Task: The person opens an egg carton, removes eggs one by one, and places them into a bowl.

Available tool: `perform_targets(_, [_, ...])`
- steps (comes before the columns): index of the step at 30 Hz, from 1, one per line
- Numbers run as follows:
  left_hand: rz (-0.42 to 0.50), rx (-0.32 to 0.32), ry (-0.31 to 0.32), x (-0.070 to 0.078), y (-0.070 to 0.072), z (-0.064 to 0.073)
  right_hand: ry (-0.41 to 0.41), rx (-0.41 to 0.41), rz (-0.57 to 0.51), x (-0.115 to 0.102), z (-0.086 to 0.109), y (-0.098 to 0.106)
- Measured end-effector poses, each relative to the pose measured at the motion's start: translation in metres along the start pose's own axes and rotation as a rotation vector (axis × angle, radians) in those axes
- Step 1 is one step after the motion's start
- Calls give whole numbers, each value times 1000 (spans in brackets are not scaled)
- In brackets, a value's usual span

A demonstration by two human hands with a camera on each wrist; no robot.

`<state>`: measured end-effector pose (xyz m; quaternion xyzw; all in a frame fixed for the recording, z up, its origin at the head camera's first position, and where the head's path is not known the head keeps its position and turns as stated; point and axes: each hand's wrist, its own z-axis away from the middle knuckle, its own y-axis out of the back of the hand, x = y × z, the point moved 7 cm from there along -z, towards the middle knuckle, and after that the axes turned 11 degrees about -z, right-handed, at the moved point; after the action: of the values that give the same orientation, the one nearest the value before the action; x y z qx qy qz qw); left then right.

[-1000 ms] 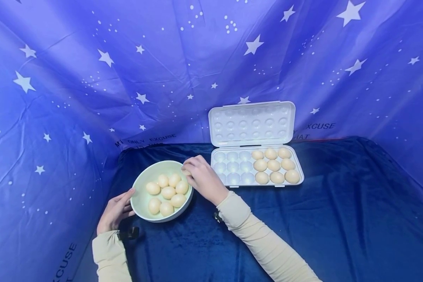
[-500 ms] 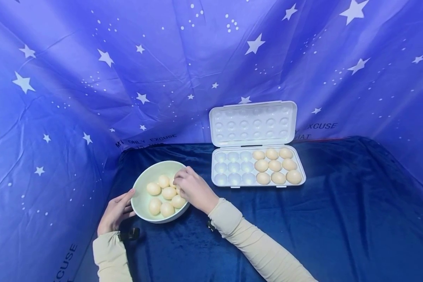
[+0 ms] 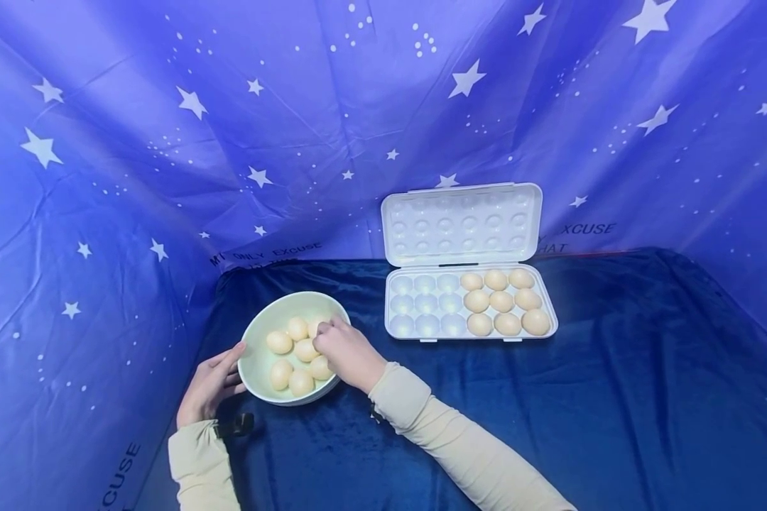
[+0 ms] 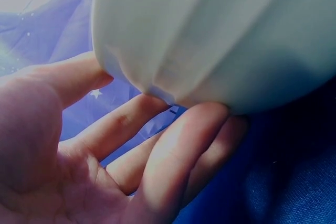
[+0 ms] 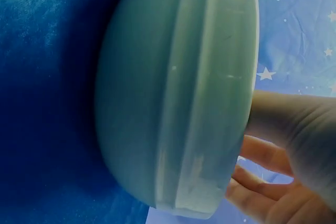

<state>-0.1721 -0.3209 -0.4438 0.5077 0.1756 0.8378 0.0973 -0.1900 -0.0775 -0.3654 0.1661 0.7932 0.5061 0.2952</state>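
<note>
A pale green bowl (image 3: 256,380) holds several light tan eggs (image 3: 280,342) and leans slightly in the head view. My left hand (image 3: 206,387) holds it at the left, thumb at the rim and fingertips against its underside, as the left wrist view (image 4: 121,145) shows. My right hand (image 3: 351,353) reaches over the right rim among the eggs, fingers bent downward. Its fingertips and whatever lies under them are hidden; in the right wrist view the bowl wall (image 5: 173,93) covers them. Right of the bowl, a white egg carton (image 3: 396,336) stands open with eggs (image 3: 501,301) in its right half.
The carton's raised lid (image 3: 460,227) leans back near the starry blue curtain (image 3: 358,106). Cups (image 3: 426,304) in the carton's left half hold no eggs. A dark blue cloth (image 3: 550,411) covers the table.
My right hand has moved from the bowl's upper right rim down and left into it, covering an egg at the right side. The left hand keeps its place on the bowl.
</note>
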Motion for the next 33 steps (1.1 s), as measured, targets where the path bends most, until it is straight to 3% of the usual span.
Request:
perform_targets(9, [1, -6, -11, 1, 0, 2, -67, -91, 20, 3, -2, -10])
perform_targets(21, [2, 0, -6, -2, -2, 2, -96, -131, 52, 4, -3, -16])
perform_targets(27, [8, -5, 7, -5, -3, 2, -36, -121, -23, 4, 5, -11])
perform_targets(33, [14, -4, -10, -3, -2, 1, 44, -61, -139, 11, 15, 14])
